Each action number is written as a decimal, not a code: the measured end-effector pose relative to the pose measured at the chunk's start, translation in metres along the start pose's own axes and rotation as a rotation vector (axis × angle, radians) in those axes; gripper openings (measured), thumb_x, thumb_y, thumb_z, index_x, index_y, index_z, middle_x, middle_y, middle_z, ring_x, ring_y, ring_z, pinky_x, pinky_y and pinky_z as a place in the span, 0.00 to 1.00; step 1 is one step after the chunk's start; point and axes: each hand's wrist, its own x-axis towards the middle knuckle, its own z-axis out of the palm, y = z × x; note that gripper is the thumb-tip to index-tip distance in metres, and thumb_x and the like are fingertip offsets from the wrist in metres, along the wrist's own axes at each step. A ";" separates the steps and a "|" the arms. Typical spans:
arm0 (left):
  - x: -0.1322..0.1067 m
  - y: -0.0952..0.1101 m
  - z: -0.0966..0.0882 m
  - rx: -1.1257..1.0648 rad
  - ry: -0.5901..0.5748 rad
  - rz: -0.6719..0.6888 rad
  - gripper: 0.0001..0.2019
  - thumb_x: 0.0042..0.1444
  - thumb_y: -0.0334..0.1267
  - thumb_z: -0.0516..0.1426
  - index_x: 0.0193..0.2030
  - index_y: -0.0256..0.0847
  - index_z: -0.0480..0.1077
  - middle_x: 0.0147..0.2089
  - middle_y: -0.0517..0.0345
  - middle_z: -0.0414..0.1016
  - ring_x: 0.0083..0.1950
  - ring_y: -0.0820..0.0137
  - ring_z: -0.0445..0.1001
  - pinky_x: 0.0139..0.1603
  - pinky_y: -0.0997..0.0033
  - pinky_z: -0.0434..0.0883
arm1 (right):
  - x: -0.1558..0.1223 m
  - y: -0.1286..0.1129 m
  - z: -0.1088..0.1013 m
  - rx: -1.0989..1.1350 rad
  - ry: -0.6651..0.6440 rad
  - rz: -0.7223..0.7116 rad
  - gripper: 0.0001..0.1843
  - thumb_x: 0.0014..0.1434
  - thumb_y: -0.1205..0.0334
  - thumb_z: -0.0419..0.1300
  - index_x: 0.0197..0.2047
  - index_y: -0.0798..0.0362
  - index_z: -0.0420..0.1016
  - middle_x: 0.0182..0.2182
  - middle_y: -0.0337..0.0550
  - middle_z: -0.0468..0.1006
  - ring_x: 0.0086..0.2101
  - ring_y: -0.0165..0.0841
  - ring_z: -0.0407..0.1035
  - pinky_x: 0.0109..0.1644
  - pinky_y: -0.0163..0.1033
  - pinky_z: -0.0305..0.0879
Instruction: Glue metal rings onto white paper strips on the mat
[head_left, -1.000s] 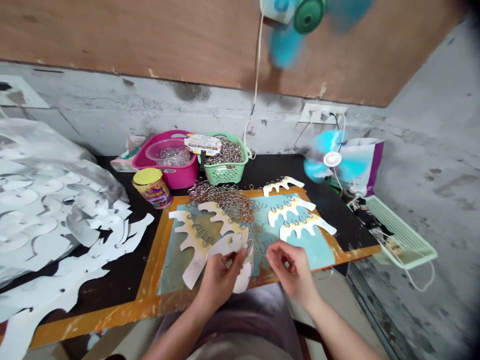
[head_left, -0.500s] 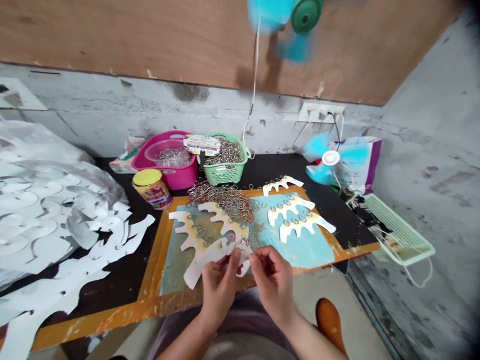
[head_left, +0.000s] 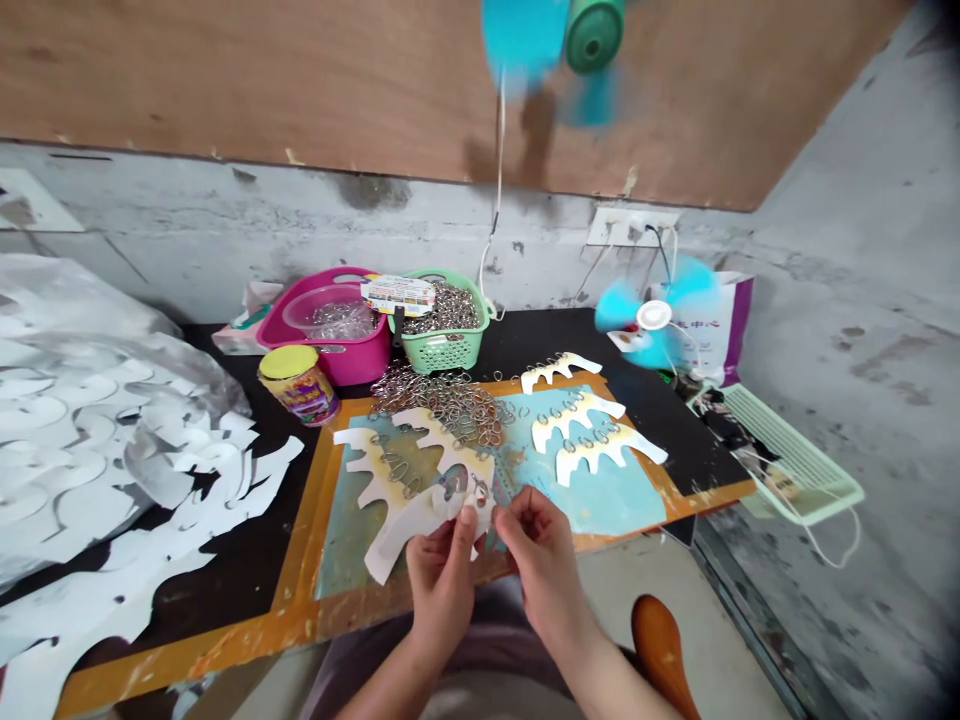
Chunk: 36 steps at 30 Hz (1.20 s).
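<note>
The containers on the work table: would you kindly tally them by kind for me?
Pink plastic tub: 1
Clear plastic bowl: 1
Green plastic basket: 1
Printed can with yellow lid: 1
Total: 4

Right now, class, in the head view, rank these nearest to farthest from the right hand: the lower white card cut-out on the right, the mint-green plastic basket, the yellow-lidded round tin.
Right hand:
1. White card cut-out, ahead to the right.
2. Mint-green plastic basket, back of the table, left.
3. Yellow-lidded round tin, farther left.
</note>
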 end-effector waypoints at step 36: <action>0.012 0.031 -0.006 0.390 -0.100 0.251 0.21 0.54 0.54 0.62 0.23 0.37 0.72 0.21 0.58 0.70 0.24 0.73 0.66 0.25 0.76 0.67 | 0.022 -0.041 -0.018 -0.483 -0.124 -0.748 0.07 0.63 0.68 0.62 0.40 0.46 0.80 0.36 0.44 0.78 0.38 0.37 0.71 0.42 0.45 0.68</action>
